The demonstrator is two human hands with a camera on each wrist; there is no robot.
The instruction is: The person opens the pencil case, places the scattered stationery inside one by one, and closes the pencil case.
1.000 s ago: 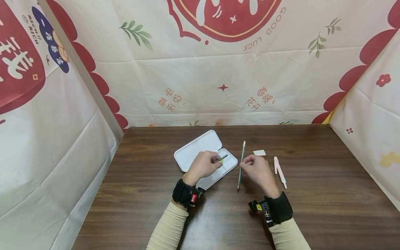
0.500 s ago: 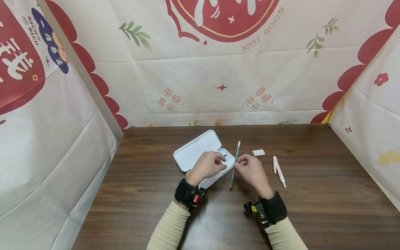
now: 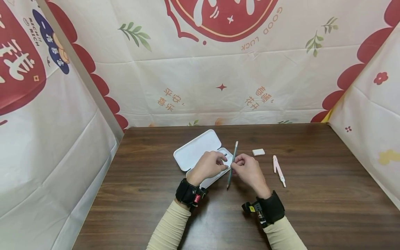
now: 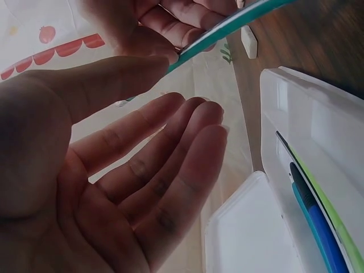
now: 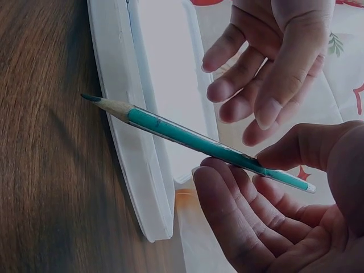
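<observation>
My right hand (image 3: 248, 171) pinches a teal pencil (image 3: 235, 151) between thumb and fingertips, just off the right edge of an open white pencil case (image 3: 196, 148). In the right wrist view, the sharpened pencil's dark tip (image 5: 91, 98) points left. Over the case's tray is my left hand (image 3: 207, 166), fingers loosely bent and holding nothing. Its thumb is close to the pencil in the left wrist view; the right wrist view shows a gap between them. Inside the tray lie a blue pen (image 4: 324, 230) and a bright green slim item (image 4: 321, 199), beside other thin items.
A white eraser (image 3: 258, 152) lies to the right of the pencil. Farther right is a pale pink drawing compass (image 3: 279, 171) with its legs spread. Printed cloth (image 3: 200, 76) hangs behind and beside the brown wooden table (image 3: 325, 180).
My right hand has carried the pencil leftward to the case's edge. My left hand has let go of the slim green and dark item, now in the tray, and has shifted slightly right.
</observation>
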